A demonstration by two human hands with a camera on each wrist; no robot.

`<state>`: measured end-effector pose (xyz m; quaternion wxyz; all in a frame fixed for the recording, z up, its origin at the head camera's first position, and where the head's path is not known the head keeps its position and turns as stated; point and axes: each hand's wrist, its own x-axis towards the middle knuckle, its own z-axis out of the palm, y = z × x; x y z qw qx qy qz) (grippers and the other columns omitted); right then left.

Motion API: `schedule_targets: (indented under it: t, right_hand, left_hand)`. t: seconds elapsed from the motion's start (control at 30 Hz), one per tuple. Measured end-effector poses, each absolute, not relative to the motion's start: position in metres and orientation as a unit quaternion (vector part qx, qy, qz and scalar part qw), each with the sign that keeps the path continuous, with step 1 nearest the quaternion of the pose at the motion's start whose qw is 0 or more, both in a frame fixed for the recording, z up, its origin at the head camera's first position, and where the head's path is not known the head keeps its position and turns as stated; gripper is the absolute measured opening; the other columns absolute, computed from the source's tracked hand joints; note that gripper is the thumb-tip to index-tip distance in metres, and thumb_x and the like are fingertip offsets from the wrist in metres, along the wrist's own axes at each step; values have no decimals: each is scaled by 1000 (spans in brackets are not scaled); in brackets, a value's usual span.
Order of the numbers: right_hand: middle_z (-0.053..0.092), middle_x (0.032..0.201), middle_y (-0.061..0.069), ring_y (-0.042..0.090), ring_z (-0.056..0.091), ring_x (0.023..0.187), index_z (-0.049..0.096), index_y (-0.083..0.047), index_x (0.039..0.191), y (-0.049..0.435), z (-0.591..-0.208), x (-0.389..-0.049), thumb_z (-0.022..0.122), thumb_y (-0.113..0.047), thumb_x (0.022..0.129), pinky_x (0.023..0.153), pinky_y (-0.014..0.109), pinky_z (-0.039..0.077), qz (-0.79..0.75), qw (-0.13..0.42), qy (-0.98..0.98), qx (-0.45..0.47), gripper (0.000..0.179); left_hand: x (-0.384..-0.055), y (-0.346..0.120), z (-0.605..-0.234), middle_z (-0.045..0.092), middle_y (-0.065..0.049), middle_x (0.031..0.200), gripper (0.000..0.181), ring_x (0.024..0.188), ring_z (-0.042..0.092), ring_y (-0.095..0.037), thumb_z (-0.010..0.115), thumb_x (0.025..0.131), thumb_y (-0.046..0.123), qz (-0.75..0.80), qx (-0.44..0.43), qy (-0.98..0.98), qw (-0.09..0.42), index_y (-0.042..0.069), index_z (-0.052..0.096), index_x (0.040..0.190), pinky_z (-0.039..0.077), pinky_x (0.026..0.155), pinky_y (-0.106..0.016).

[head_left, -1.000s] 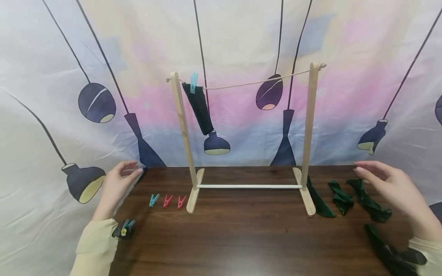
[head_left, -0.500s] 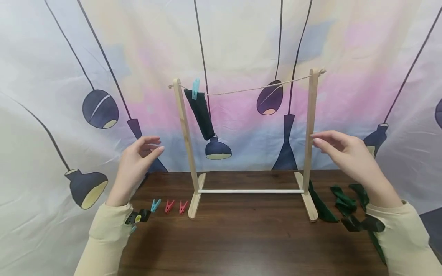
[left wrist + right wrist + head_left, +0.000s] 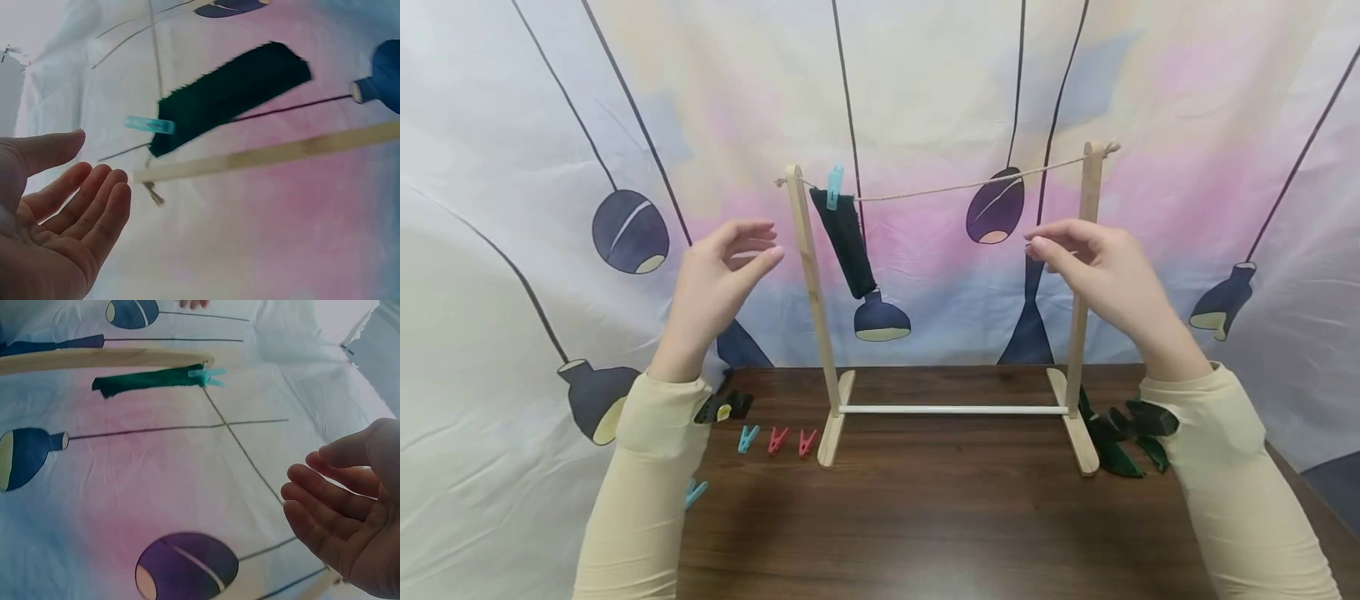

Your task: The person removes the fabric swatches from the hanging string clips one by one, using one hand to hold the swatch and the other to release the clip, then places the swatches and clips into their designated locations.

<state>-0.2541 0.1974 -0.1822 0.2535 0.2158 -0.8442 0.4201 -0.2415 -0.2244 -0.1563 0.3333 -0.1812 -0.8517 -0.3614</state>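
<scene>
A dark green cloth strip (image 3: pixel 846 242) hangs at the left end of a thin rope (image 3: pixel 955 190) by a light blue clothespin (image 3: pixel 834 187). The rope runs between the two posts of a small wooden rack (image 3: pixel 1084 275). My left hand (image 3: pixel 718 287) is raised just left of the left post, fingers loosely bent and thumb apart from them. Near the right post and below the rope is my right hand (image 3: pixel 1105 279), its thumb close to the fingertips. Both wrist views show nothing held in the left palm (image 3: pixel 62 256) or the right palm (image 3: pixel 356 519).
On the brown table (image 3: pixel 925 517), a blue clothespin (image 3: pixel 748 439) and two red clothespins, one a red clothespin (image 3: pixel 777 441), lie left of the rack. Another blue clothespin (image 3: pixel 696 493) lies nearer. More green cloth (image 3: pixel 1116 454), partly hidden, is at the right. A patterned curtain (image 3: pixel 925 75) hangs behind.
Both hands have risen from beside the table's back edge and moved inward towards the rack. The hanging cloth and the clothespins stay where they were; the view has shifted slightly.
</scene>
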Motion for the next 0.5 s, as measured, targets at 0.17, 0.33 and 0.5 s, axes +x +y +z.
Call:
schedule_targets:
  t: [0.17,0.33,0.5]
  right_hand:
    - [75,105,2,5,68,86,72,-19,123,179,-168,-258,62,-44,99,76,26,48,423,255,-839,228,35]
    - [76,104,4,10,69,89,72,-17,122,160,-155,-266,61,-41,101,77,26,49,419,249,-837,248,34]
    - [75,105,6,20,69,94,73,-13,121,137,-144,-280,63,-34,101,77,29,48,415,241,-834,271,31]
  left_hand:
    - [-247,-211,-136,68,-9,126,44,114,65,-22,71,96,30,-361,-191,-850,334,7,64,132,50,100,-42]
    - [-258,-200,-118,67,-11,127,46,117,63,-23,71,96,29,-367,-193,-851,323,6,62,134,49,103,-41]
    - [-276,-190,-104,66,-11,128,44,118,62,-22,70,96,26,-368,-195,-856,306,6,61,134,48,103,-34]
